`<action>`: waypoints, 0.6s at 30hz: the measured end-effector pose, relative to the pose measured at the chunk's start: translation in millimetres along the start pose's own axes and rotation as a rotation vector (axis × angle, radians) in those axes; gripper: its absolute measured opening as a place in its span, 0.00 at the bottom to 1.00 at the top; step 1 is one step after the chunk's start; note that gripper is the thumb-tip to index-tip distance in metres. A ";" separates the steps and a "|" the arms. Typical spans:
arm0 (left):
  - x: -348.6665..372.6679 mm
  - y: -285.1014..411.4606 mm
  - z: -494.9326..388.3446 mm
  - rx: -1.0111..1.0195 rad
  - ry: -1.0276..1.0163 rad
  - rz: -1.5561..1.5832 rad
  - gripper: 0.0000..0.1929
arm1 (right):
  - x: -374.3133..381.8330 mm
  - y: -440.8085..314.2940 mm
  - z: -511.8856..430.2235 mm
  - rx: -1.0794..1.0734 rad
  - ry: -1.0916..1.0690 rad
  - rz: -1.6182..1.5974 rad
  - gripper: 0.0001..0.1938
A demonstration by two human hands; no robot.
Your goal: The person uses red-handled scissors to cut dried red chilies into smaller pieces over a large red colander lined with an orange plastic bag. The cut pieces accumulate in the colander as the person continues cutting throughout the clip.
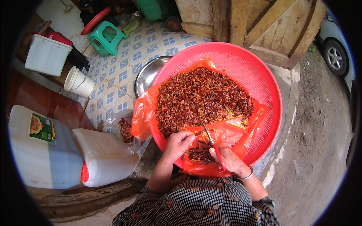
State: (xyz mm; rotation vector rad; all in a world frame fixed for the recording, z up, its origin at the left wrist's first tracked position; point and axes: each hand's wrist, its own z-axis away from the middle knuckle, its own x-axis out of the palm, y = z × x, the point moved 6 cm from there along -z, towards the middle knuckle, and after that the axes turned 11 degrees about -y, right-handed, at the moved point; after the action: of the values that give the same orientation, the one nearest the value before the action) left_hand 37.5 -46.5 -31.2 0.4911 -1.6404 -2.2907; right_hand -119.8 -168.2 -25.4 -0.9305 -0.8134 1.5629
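My right hand [226, 159] grips the red-handled scissors [217, 154], whose blades point up and away over a red plastic bag [226, 132]. Between the fingers of my left hand [178, 144] is a dried chili [200, 132], its far end close to the blades. Below the blades lies a small pile of whole dried chilies [202, 154]. A large heap of cut dried chili pieces [200, 97] covers the far part of the bag, with yellow seeds [239, 121] scattered along its near edge. All this rests in a wide pink perforated plastic basket [268, 84].
Left of the basket are a metal basin [150, 73] and a clear bag of dried chilies [125, 130]. Two large plastic jugs [104, 158] stand nearer on the left. Beyond are a white bucket [79, 83], a green stool [106, 38] and a person [76, 58]. A wooden door [271, 28] stands behind.
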 end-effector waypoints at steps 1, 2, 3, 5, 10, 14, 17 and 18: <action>-0.4 0.3 -0.3 0.016 0.010 0.018 0.08 | -0.4 0.2 0.3 0.004 0.000 -0.025 0.30; -0.4 0.4 -0.6 0.030 0.020 0.044 0.08 | -0.9 1.0 0.9 0.013 -0.003 -0.048 0.31; -0.3 0.3 -1.2 0.043 0.026 0.088 0.08 | -1.3 1.9 1.5 0.022 -0.009 -0.069 0.31; -1.4 0.8 -1.7 0.047 0.040 0.072 0.07 | 1.0 6.1 1.6 0.071 -0.061 -0.074 0.32; -1.7 0.6 -2.4 0.035 0.054 0.166 0.07 | 7.1 10.1 -1.5 0.031 -0.063 0.012 0.37; 9.6 1.2 -5.7 0.043 0.033 0.126 0.07 | 11.1 16.8 -5.7 0.037 -0.131 0.028 0.40; 16.9 1.5 -8.6 0.055 0.010 0.079 0.07 | 8.0 18.6 -5.1 0.059 -0.086 0.035 0.39; 17.8 1.2 -9.3 0.054 0.012 0.063 0.08 | 6.4 18.3 -4.5 0.068 -0.063 0.038 0.39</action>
State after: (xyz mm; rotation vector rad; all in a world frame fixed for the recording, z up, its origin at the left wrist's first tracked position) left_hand 25.4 -62.3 -34.8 0.4571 -1.6915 -2.1995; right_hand -124.7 -165.1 -44.5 -0.8554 -0.7862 1.6496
